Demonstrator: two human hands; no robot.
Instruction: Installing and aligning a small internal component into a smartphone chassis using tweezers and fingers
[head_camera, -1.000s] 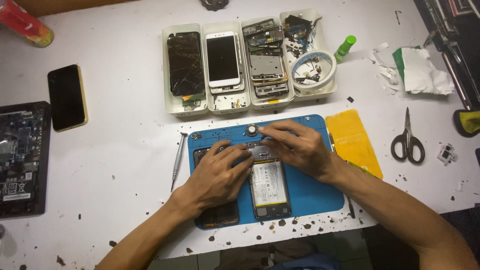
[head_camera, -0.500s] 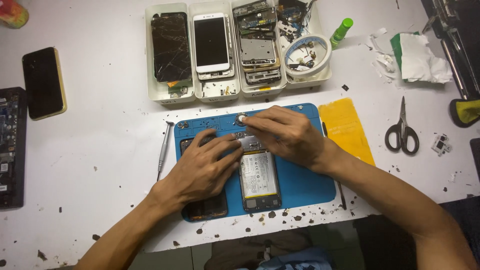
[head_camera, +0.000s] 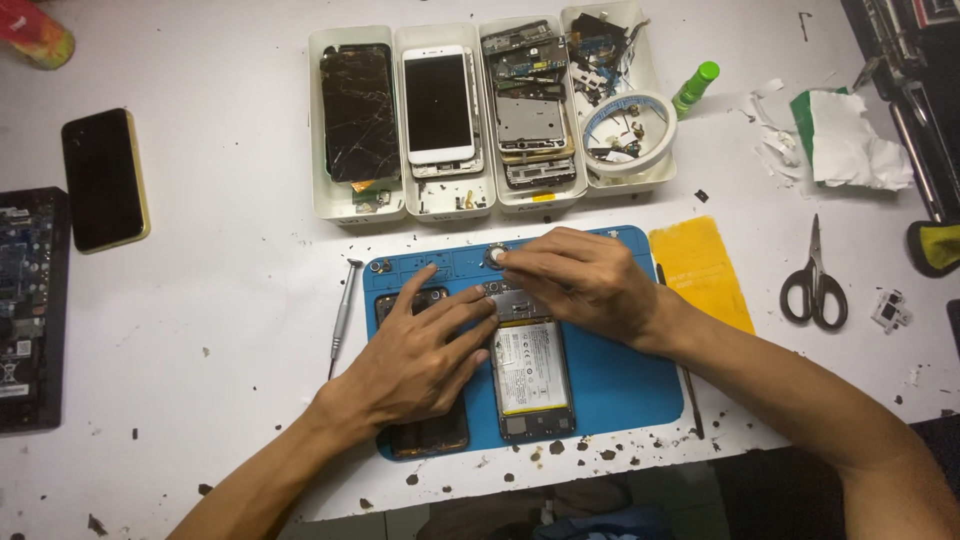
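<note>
Two hands at an opened phone (head_camera: 530, 370) on a blue mat (head_camera: 620, 390).
The phone is steadied by the left hand (head_camera: 420, 360), fingers spread; a small round part (head_camera: 495, 257) is pinched by the right hand (head_camera: 580, 280).

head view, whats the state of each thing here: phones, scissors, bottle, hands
opened phone: back off, battery exposed, lying on the blue mat
left hand: flat, fingers spread, pressing beside the opened phone
right hand: fingertips pinched at the phone's top end
cracked phone: screen shattered, in a tray
white phone: screen dark, in a tray
black phone: screen dark, on the table
scissors: closed
green bottle: capped
screwdriver: lying unused
</note>
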